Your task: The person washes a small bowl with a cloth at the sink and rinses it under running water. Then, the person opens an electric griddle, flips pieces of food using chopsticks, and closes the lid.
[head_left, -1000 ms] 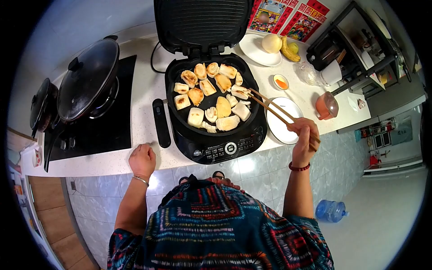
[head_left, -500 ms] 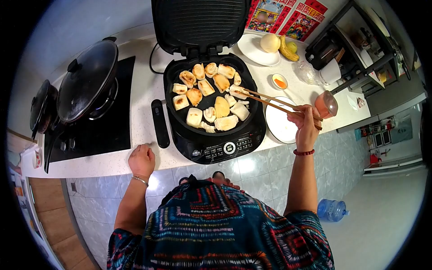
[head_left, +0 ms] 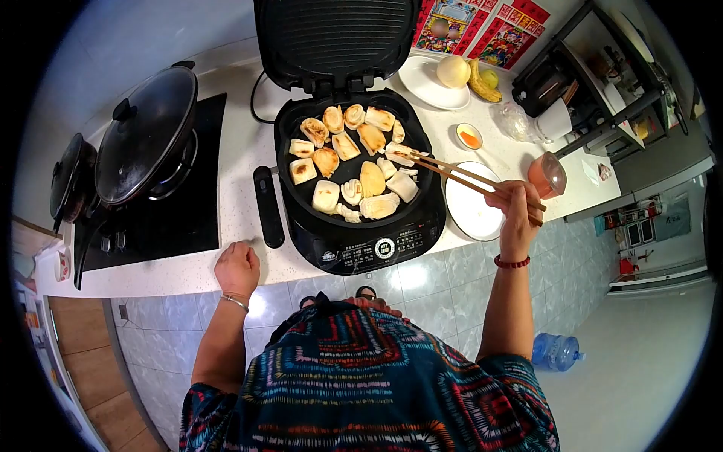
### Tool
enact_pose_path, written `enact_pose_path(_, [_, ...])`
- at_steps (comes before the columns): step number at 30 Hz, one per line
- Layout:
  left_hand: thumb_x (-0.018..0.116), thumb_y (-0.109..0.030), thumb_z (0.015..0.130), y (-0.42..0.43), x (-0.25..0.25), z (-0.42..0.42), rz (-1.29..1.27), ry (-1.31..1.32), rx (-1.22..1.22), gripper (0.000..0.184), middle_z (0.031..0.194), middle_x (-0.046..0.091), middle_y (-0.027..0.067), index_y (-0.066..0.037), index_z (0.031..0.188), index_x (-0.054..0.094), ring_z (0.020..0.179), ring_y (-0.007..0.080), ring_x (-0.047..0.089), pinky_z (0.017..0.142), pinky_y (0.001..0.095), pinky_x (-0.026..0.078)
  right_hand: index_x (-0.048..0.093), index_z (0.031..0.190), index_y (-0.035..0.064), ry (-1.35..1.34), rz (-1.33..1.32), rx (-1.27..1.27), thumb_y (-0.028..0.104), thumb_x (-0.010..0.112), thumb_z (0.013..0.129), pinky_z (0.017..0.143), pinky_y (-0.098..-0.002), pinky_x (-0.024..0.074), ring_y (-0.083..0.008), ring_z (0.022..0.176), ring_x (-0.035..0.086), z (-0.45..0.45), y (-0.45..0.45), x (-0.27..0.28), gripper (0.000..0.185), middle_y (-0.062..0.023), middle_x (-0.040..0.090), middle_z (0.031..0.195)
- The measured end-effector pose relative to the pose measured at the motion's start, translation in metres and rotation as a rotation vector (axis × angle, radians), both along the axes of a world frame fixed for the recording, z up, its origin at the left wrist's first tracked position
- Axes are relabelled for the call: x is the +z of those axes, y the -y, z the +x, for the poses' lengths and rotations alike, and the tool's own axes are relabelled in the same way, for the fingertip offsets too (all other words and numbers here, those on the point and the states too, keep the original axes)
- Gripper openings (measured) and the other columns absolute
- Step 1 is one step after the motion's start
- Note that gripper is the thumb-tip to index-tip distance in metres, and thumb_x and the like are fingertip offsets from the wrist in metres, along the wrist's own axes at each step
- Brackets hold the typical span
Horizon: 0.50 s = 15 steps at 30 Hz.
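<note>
My right hand is closed around a pair of long wooden chopsticks. Their tips touch a pale piece of bun at the right side of the electric griddle pan. Several other bun pieces lie in the pan; those toward the back, such as one browned piece, show golden tops, while the front ones look paler. The griddle's ridged lid stands raised behind. My left hand rests on the counter edge with its fingers curled in; whether anything is inside is hidden.
A white plate sits right of the griddle, with a small bowl and an orange cup nearby. Farther back is a plate beside fruit. A lidded wok stands on the black cooktop at left.
My right hand has shifted slightly down and right, and the chopstick tips have moved a little to the right over the same bun piece. My left hand has stayed put.
</note>
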<state>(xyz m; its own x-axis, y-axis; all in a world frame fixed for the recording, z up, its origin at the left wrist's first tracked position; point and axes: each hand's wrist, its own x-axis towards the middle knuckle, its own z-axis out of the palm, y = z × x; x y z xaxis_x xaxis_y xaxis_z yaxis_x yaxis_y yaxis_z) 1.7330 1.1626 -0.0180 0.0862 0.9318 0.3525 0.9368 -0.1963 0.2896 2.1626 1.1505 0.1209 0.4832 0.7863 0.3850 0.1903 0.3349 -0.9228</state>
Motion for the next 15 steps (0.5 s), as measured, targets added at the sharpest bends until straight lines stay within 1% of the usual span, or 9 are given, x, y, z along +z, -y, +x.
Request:
enact_pose_path(2, [0.055, -0.01, 0.071, 0.0, 0.0, 0.0, -0.02, -0.012, 0.013, 0.005, 0.069, 0.055, 0.0105, -0.006, 0.07, 0.052, 0.066, 0.0285, 0.055, 0.06, 0.037, 0.046, 0.054, 0.086, -0.005, 0.075, -0.011, -0.024, 0.018, 0.043, 0.09, 0.061, -0.0307, 0.054, -0.0215, 0.064, 0.063, 0.003, 0.003, -0.002, 0.026, -0.0144, 0.061, 0.077])
enact_pose_path(4, [0.056, -0.01, 0.073, -0.001, -0.003, -0.001, 0.028, 0.014, -0.013, 0.006, 0.066, 0.054, 0.0112, -0.006, 0.07, 0.051, 0.063, 0.0311, 0.054, 0.056, 0.039, 0.044, 0.055, 0.086, -0.0049, 0.104, -0.002, -0.003, 0.018, 0.043, 0.09, 0.061, -0.0304, 0.0537, -0.0211, 0.064, 0.063, 0.007, 0.006, -0.002, 0.026, -0.0141, 0.061, 0.076])
enact_pose_path(5, [0.056, -0.01, 0.073, -0.001, -0.002, -0.001, 0.027, 0.014, -0.013, 0.006, 0.066, 0.054, 0.0112, -0.006, 0.07, 0.051, 0.063, 0.0311, 0.054, 0.056, 0.039, 0.044, 0.055, 0.086, -0.0047, 0.132, 0.008, 0.015, 0.018, 0.043, 0.09, 0.061, -0.03, 0.0535, -0.0206, 0.064, 0.063, 0.009, 0.007, -0.002, 0.026, -0.0138, 0.061, 0.076])
enact_pose_path(8, [0.055, -0.01, 0.073, -0.001, -0.002, 0.0, 0.029, 0.007, -0.009, 0.006, 0.066, 0.054, 0.0114, -0.006, 0.07, 0.051, 0.063, 0.0311, 0.054, 0.056, 0.0389, 0.045, 0.056, 0.086, -0.0041, 0.1, -0.042, 0.013, 0.016, 0.046, 0.089, 0.062, -0.0285, 0.0546, -0.0187, 0.068, 0.063, 0.009, 0.008, 0.002, 0.023, -0.0123, 0.061, 0.079])
enact_pose_path(15, [0.055, -0.01, 0.073, 0.0, 0.001, 0.0, -0.002, 0.013, -0.006, 0.005, 0.068, 0.055, 0.0116, -0.006, 0.071, 0.052, 0.064, 0.0312, 0.055, 0.058, 0.039, 0.045, 0.057, 0.086, -0.0032, 0.067, -0.043, 0.023, 0.017, 0.046, 0.089, 0.061, -0.028, 0.0543, -0.0173, 0.065, 0.062, 0.008, 0.004, 0.015, 0.023, -0.0111, 0.061, 0.077])
